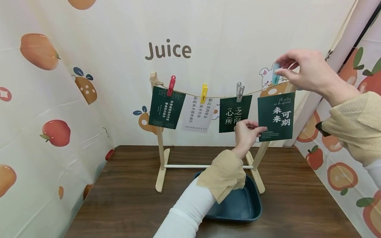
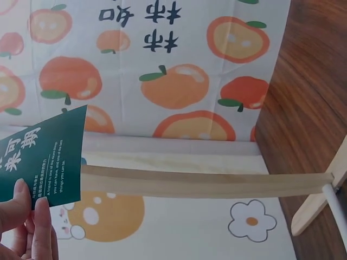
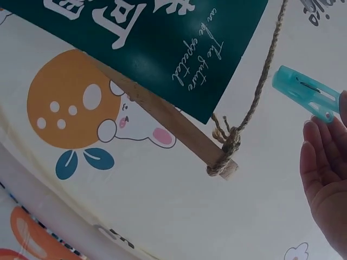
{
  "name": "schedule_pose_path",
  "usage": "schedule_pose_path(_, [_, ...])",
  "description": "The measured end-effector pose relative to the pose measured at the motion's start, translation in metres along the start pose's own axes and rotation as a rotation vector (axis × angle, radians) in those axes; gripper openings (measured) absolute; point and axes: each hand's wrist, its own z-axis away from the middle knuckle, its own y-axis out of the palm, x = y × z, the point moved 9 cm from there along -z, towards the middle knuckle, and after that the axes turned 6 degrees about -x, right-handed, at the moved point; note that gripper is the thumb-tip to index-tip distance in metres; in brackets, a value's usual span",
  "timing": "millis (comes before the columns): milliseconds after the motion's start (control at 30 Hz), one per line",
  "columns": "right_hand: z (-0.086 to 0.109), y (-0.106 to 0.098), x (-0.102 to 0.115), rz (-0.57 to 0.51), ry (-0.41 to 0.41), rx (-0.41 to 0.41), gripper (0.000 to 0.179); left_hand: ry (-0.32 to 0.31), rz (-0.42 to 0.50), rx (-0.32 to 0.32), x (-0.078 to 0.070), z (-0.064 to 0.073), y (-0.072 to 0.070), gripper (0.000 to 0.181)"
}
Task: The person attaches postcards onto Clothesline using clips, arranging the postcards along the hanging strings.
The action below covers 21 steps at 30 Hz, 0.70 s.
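Note:
Near the rope's right end, my left hand (image 1: 246, 134) pinches the lower left corner of a dark green card (image 1: 276, 115) with white lettering. The left wrist view shows thumb and fingers on that card's edge. Above the twine (image 1: 220, 97), my right hand (image 1: 309, 71) pinches a light blue clothespin (image 3: 306, 92) by its end; its tip is apart from the twine in the right wrist view. Hanging on the twine are a green card (image 1: 166, 107) under a red clothespin (image 1: 171, 86), a white card (image 1: 196, 115) under a yellow clothespin (image 1: 204, 93), and another green card (image 1: 233, 109) under grey clothespins (image 1: 239, 92).
A wooden rack (image 1: 161, 148) with a white crossbar (image 1: 187, 166) stands on the brown table (image 1: 125, 191). In front of it sits a dark blue tray (image 1: 257, 206), partly hidden by my left sleeve. Fruit-printed curtains (image 1: 98, 39) enclose the back and sides.

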Motion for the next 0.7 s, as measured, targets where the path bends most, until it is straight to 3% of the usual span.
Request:
schedule_pose_path(467, [-0.0033,-0.0018,-0.0019,0.008,0.028,0.014,0.019,-0.048,0.055,-0.049,-0.0019,-0.0079,0.0008,0.013])
schedule_pose_path(700, [-0.0048,-0.0018,-0.0061,-0.006,0.066,0.009,0.017,-0.035,0.068,-0.055,-0.0058,-0.0095,0.0035,0.014])
